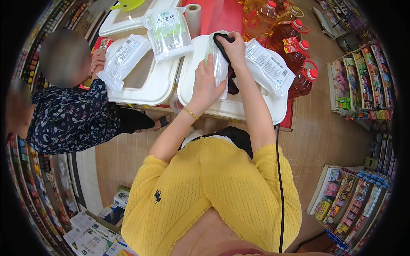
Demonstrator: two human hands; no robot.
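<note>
A clear plastic-wrapped package [219,70] stands on edge over a white lid, partly hidden by my hands. My left hand [206,85] holds its near side, with the fingers along the left face and the thumb towards the right. My right hand [234,50] is closed on a black cloth [223,42], which lies against the package's upper right side and hangs down along it. Just right of my hands lies another white wrapped package [269,66] with a printed label. To the left, a clear pack of cups [168,34] leans across the lids.
White lidded bins [188,91] stand side by side under the packages. Another wrapped package [127,59] lies near a person [72,115] at the left. Oil bottles with red caps [307,77] line the right side; a plastic roll [193,19] stands behind. A black cable [278,179] hangs beside me.
</note>
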